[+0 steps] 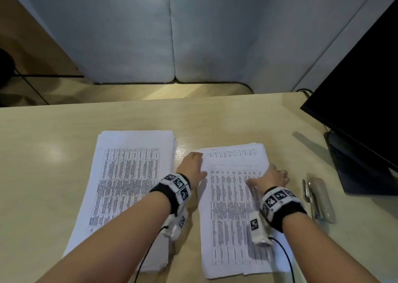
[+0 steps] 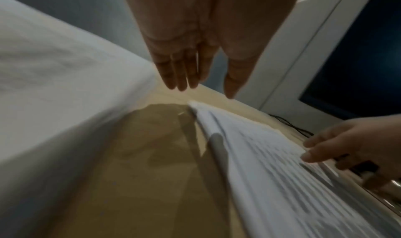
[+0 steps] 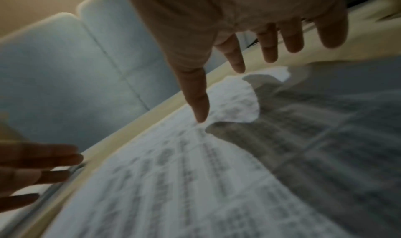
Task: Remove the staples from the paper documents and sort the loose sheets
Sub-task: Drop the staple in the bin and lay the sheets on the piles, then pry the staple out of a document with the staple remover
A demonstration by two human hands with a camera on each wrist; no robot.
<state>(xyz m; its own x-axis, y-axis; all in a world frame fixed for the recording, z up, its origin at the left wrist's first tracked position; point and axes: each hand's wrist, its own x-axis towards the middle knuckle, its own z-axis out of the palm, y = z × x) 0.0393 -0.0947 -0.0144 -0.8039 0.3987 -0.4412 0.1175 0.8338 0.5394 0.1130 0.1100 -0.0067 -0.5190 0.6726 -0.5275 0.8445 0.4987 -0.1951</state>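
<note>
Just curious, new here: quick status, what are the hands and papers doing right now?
Both hands open: left hand at right stack left edge, right hand over it. Left stack untouched. Stapler lies right, clear.

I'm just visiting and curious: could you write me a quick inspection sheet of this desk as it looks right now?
Surface: pale wood desk, glossy.
Job's things: left stack and right stack of printed sheets, lying apart; staples too small to tell.
Clutter: stapler right of the right stack.
Hands: left hand open at the right stack's left edge; right hand open, fingers spread over its right side; neither holds anything.
Cables: thin black leads from the wrist cameras; a dark cable at the desk's far edge.
Surroundings: monitor at right, grey padded panels behind.
</note>
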